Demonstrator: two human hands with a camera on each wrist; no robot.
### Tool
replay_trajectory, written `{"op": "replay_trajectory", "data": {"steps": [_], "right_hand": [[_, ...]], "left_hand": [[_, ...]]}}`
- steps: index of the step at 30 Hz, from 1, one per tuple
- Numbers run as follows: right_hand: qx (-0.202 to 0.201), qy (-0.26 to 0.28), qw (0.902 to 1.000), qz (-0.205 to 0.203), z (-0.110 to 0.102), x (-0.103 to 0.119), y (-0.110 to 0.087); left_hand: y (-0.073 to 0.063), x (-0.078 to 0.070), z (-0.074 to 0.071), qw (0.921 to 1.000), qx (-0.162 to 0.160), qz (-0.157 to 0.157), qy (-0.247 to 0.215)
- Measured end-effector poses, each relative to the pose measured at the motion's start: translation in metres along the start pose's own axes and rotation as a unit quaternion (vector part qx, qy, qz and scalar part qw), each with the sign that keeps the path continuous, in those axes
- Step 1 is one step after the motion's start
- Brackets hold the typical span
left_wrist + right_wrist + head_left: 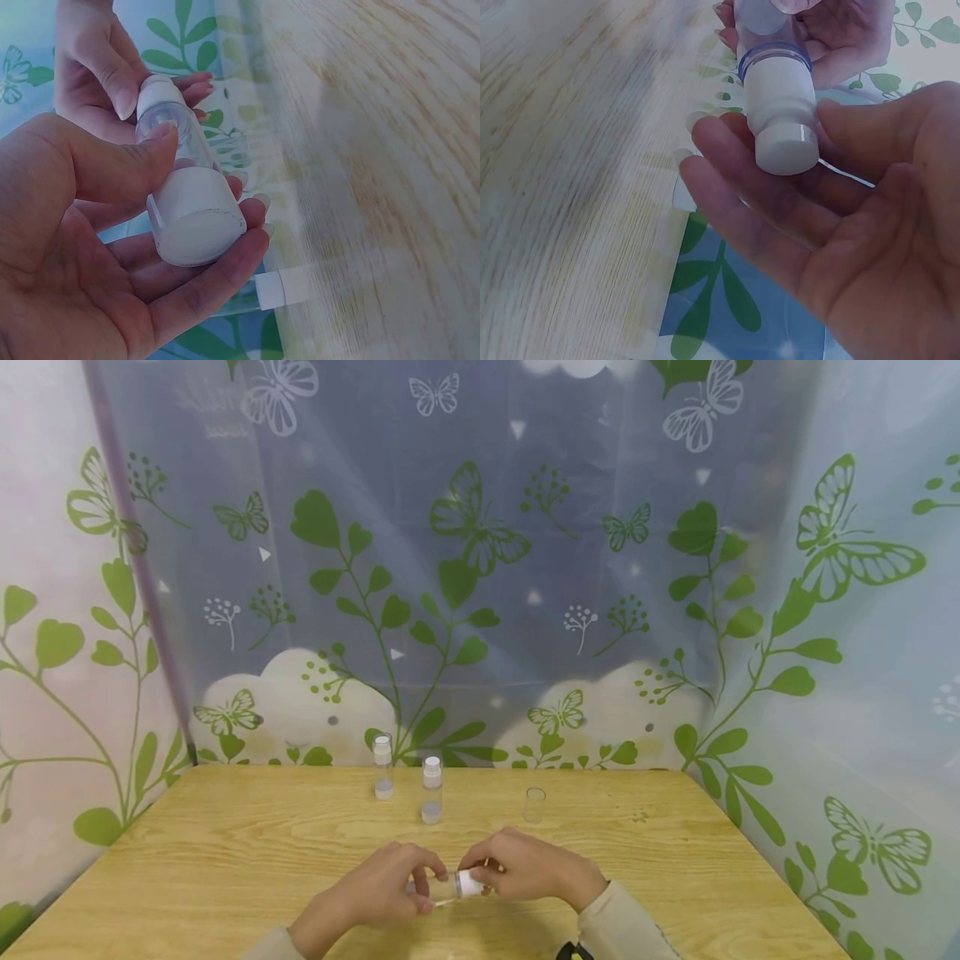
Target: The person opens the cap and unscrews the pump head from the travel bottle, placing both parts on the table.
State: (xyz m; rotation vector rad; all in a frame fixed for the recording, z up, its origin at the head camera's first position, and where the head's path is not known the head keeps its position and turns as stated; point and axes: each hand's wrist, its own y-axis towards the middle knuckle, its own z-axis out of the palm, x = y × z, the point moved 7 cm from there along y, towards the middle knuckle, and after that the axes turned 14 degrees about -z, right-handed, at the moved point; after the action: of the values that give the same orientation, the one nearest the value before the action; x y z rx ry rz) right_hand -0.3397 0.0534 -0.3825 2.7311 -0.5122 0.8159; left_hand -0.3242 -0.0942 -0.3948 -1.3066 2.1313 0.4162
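A small clear pump bottle (442, 888) with a white base (199, 217) lies sideways between both hands, low over the front of the table. My left hand (382, 887) holds its body at the base end, thumb on top and fingers beneath. At the other end, my right hand (531, 867) pinches the white pump top (781, 94) between thumb and fingers. No cap covers that top. A clear open cylinder, seemingly a cap (535, 807), stands on the table beyond the right hand.
Two similar pump bottles stand upright past the hands, one (431, 793) nearer and another (383, 770) farther back to the left. The wooden table (247, 827) ends at a printed curtain (480, 635) behind, with more curtain at both sides.
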Motion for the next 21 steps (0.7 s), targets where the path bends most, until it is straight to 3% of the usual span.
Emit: {"op": "replay_trajectory", "data": {"steps": [8,21], "right_hand": [[-0.007,-0.047,0.9989,-0.005,-0.0021,0.0000,0.0018],[-0.018,-0.033,0.9992,-0.013,-0.0032,0.0008,0.0020]], "left_hand": [[0.0002,0.0005,-0.0004,1.0000,-0.001,0.000,0.004],[0.0002,0.0017,0.0001,1.0000,-0.003,0.006,0.003]]}}
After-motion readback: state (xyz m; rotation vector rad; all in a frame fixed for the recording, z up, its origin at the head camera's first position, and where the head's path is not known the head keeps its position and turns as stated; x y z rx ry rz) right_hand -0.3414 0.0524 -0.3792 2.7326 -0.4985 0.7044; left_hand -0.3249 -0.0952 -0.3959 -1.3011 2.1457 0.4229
